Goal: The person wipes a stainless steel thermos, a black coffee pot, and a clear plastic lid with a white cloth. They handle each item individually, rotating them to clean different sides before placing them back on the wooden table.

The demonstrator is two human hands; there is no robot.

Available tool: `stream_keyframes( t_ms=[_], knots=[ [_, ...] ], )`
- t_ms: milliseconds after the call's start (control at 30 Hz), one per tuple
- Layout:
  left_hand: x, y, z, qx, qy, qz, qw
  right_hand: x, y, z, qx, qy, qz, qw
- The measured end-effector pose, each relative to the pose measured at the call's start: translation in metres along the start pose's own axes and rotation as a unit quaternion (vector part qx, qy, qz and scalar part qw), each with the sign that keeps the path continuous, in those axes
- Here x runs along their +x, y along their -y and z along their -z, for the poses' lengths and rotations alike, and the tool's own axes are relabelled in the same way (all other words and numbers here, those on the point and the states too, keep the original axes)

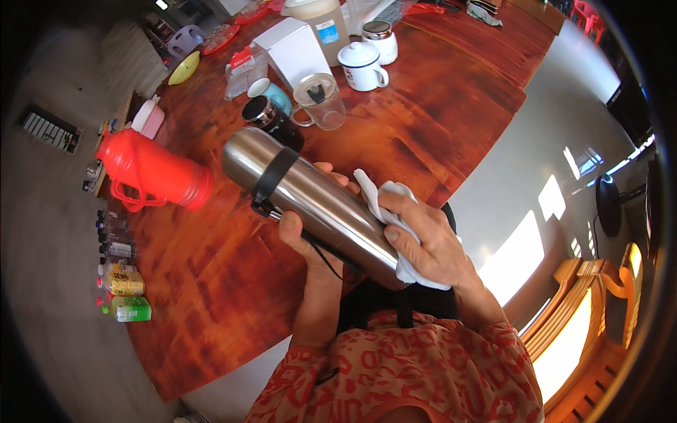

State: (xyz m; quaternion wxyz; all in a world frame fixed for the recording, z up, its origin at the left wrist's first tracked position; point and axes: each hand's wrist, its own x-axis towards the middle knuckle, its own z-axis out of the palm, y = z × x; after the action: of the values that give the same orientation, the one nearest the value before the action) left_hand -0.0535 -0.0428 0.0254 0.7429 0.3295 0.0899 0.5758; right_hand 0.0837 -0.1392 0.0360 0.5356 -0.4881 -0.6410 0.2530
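A long steel thermos flask (328,204) with a black band and a black strap lies tilted across my hands, above the table's near edge. My left hand (302,236) is wrapped round its middle from below, thumb on the near side and fingertips showing beyond it. A white cloth (384,194) is pressed on the flask's lower right part by my right hand (430,243), whose fingers are closed over it. Just past the flask's rounded top stands a dark lidded cup (271,120), partly hidden by it.
On the reddish wooden table (211,296), a red thermos jug (155,173) stands at the left. Several bottles (123,278) line the left edge. Beyond the flask are a glass mug (321,102), a white enamel mug (362,67) and a white box (293,53). A wooden chair (564,338) is at the right.
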Motion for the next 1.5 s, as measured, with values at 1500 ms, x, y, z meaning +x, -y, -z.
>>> stream_keyframes(
  t_ms=[1500],
  knots=[
    [-0.006,-0.001,-0.007,0.187,-0.016,0.051,0.981,-0.032,-0.030,0.002,-0.180,0.009,0.041,0.983]
  ],
)
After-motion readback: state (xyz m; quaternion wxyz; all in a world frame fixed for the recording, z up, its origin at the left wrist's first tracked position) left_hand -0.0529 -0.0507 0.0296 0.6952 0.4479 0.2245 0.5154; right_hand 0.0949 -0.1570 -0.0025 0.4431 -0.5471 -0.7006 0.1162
